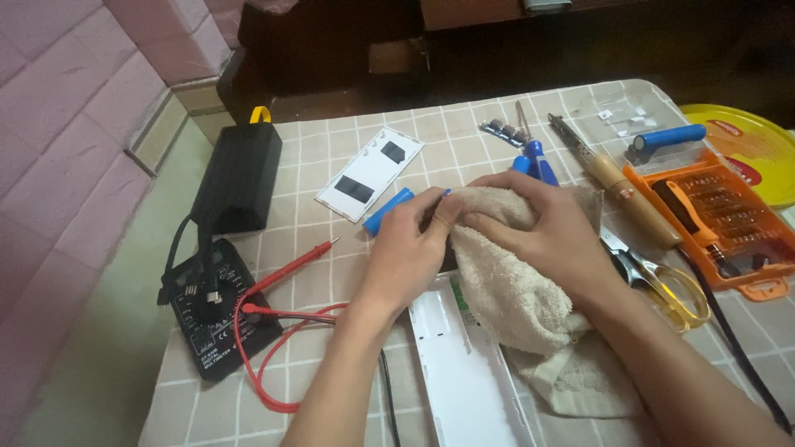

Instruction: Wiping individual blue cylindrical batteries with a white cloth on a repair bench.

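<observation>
My left hand grips a blue cylindrical battery cell whose end sticks out to the left. My right hand presses a beige towel against the cell's other end; the towel drapes down over the table. Fingertips of both hands meet at the towel's upper edge. A white plastic case lies just below my hands, partly under the towel.
A black multimeter with red leads sits left, a black box behind it. A white panel, blue-handled pliers, soldering iron, scissors, orange screwdriver kit and yellow plate lie around.
</observation>
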